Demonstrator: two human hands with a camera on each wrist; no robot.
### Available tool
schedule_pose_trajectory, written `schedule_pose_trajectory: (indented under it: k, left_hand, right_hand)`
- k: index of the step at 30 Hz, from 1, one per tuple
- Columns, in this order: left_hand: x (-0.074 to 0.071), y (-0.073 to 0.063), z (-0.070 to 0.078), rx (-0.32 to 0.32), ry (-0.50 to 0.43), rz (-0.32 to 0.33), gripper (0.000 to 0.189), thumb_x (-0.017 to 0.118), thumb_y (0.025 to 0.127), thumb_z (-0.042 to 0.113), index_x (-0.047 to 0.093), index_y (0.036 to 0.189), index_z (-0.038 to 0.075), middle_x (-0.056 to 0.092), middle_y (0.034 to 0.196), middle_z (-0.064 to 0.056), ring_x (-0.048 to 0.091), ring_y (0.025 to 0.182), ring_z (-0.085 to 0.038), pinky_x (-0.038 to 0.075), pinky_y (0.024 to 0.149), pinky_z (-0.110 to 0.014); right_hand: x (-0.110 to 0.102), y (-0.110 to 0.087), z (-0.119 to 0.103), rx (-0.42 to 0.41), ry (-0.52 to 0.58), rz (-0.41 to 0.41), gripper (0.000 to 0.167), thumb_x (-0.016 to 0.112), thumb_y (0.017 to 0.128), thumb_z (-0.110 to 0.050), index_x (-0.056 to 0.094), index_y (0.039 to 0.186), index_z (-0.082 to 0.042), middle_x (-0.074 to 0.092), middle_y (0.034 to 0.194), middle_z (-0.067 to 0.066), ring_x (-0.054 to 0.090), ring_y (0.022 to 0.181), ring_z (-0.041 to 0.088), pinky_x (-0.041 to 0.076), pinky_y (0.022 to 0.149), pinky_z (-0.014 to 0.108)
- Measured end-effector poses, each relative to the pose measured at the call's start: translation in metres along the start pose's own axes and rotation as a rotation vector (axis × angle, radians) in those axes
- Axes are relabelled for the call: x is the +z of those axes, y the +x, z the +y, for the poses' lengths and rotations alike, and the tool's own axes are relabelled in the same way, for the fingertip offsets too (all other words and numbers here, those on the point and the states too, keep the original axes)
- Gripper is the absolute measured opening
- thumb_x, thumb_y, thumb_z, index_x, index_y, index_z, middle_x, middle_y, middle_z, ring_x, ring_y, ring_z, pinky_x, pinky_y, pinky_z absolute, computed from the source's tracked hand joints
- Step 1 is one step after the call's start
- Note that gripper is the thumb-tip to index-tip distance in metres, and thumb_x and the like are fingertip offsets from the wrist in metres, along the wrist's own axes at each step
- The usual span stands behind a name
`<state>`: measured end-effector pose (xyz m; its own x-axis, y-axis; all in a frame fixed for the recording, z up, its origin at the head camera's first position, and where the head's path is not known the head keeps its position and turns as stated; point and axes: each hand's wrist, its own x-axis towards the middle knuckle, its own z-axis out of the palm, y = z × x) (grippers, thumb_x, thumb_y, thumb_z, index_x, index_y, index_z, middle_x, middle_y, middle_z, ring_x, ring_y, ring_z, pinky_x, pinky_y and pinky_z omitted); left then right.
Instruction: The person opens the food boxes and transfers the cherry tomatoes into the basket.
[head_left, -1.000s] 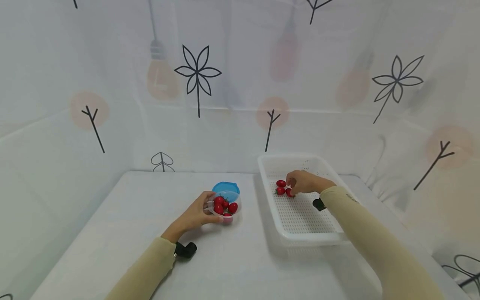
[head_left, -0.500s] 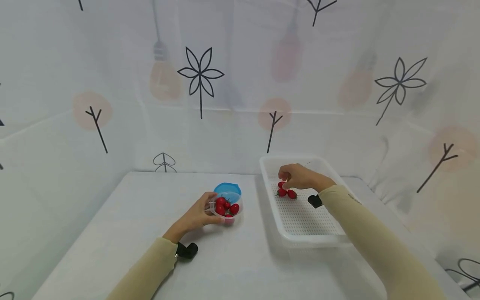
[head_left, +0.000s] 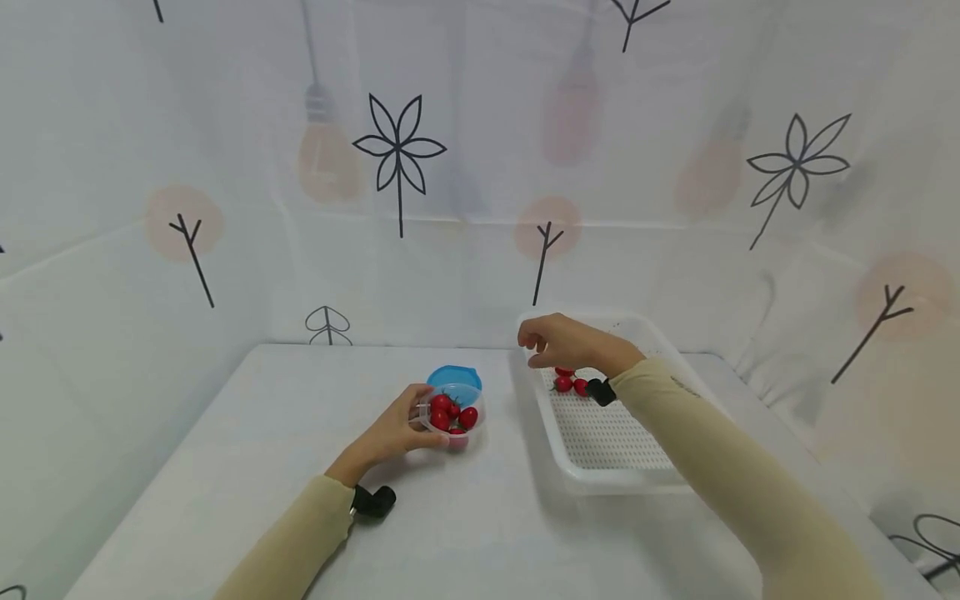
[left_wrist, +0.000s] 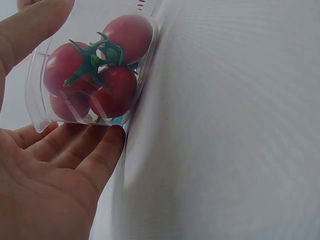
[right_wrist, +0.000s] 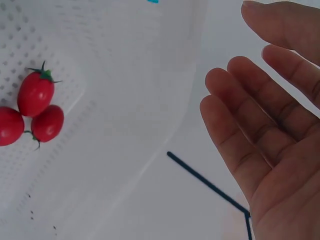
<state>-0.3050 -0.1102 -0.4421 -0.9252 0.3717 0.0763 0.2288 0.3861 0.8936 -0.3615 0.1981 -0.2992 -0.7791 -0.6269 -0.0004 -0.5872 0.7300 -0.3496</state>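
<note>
Red tomatoes (head_left: pixel 439 421) with green calyces crowd a clear tub (left_wrist: pixel 36 100) near the middle of a white worktop (head_left: pixel 480 533). The left hand (head_left: pixel 393 429) holds the tub from its left side, thumb on the near wall and fingers toward the far one. A blue lid (head_left: pixel 453 377) lies just beyond; whether it is joined to the tub I cannot tell. To the right sits a white perforated basket (head_left: pixel 622 481), three more tomatoes (right_wrist: pixel 36 94) clustered in its far left part. Above the basket's far left wall hangs the right hand (head_left: pixel 566 340), thumb apart, fingers lightly bent, no fruit visible in its grasp. A patterned cloth (head_left: pixel 480 275) hangs behind. Step in hand, as I judge it: a one-by-one transfer of fruit between tub and basket, with the right hand between two grasps; which way the fruit travels I cannot settle. The next move probably calls for lowering that hand to a single tomato, most likely in the tub, and pinching it gently by its sides without upsetting its neighbours, while the left hand braces the tub against sliding.
</note>
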Motion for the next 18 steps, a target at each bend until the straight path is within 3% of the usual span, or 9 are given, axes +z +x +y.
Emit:
schedule_pose_trajectory:
  k: [5,18]
  left_hand:
    - [0.0,0.001,-0.001,-0.002,0.007,0.003,0.092,0.085,0.07,0.038,0.032,0.142,0.013,0.038,0.146,-0.006,0.042,0.131,-0.033,0.043,0.1,-0.045]
    - [0.001,0.0,0.003,-0.023,-0.033,0.003,0.093,0.085,0.069,0.039,0.032,0.141,0.013,0.037,0.146,-0.006,0.04,0.132,-0.033,0.043,0.1,-0.047]
  right_hand:
    - [0.007,0.009,-0.017,-0.037,-0.034,-0.024,0.028,0.072,0.085,-0.013,0.061,0.111,-0.013,0.061,0.105,-0.001,0.058,0.101,0.025,0.051,0.086,0.033]
    - [0.03,0.029,-0.056,-0.205,-0.08,-0.077,0.026,0.073,0.085,-0.014,0.062,0.109,-0.016,0.061,0.103,-0.006,0.056,0.094,0.012,0.051,0.079,0.023]
